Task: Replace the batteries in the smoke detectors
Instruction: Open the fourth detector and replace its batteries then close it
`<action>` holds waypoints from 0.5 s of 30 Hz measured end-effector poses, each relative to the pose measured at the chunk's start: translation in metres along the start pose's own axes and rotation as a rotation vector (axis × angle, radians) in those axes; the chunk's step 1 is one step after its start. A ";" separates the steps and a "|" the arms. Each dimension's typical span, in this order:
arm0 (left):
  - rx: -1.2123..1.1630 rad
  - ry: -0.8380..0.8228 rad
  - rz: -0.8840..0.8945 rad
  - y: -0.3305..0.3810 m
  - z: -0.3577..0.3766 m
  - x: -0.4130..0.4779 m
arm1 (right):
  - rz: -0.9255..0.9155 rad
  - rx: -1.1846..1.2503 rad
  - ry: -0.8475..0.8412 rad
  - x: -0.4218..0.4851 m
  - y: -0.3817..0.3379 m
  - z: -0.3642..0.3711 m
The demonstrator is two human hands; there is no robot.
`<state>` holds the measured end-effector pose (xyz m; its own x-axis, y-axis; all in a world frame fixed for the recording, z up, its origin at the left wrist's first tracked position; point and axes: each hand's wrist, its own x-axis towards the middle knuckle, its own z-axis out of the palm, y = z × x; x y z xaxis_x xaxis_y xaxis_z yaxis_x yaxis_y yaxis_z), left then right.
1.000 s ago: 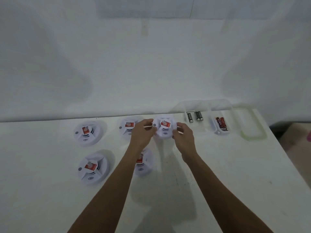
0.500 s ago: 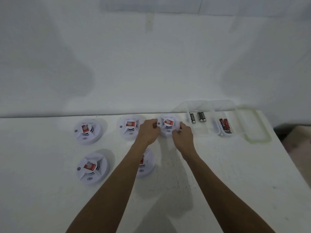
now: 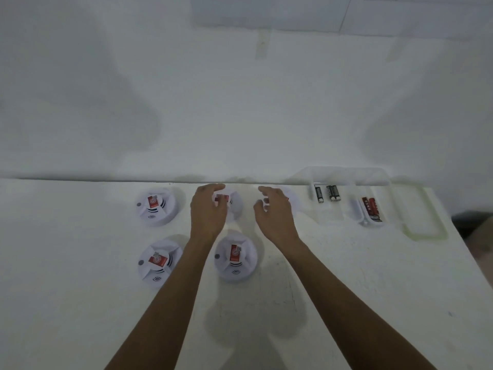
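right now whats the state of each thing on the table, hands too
left hand, open, over back middle detector
right hand, open, over back right detector
back left detector, closed, dome up, untouched
front left detector, same
front middle detector, same
clear tray, uncovered, black batteries and red batteries lying apart inside
lid, off, flat beside the tray

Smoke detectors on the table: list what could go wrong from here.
1. The smoke detectors look alike, so a finished one could be redone or one skipped.
2. Black batteries and red batteries share one clear tray; old and new could get mixed.
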<state>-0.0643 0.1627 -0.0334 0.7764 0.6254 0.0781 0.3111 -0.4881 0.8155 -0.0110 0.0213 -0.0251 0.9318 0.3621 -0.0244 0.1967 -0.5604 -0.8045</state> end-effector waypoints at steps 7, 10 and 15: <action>0.114 -0.167 -0.226 -0.027 0.001 0.015 | 0.141 -0.033 -0.231 0.023 -0.010 0.028; 0.102 -0.174 -0.250 -0.024 0.000 0.013 | 0.201 0.034 -0.238 0.027 -0.009 0.036; 0.071 -0.154 -0.227 -0.025 -0.003 0.010 | 0.243 0.171 -0.264 0.026 -0.004 0.038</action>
<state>-0.0660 0.1830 -0.0515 0.7551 0.6260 -0.1945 0.5199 -0.3912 0.7593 0.0006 0.0611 -0.0451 0.8303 0.4256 -0.3598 -0.0942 -0.5291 -0.8433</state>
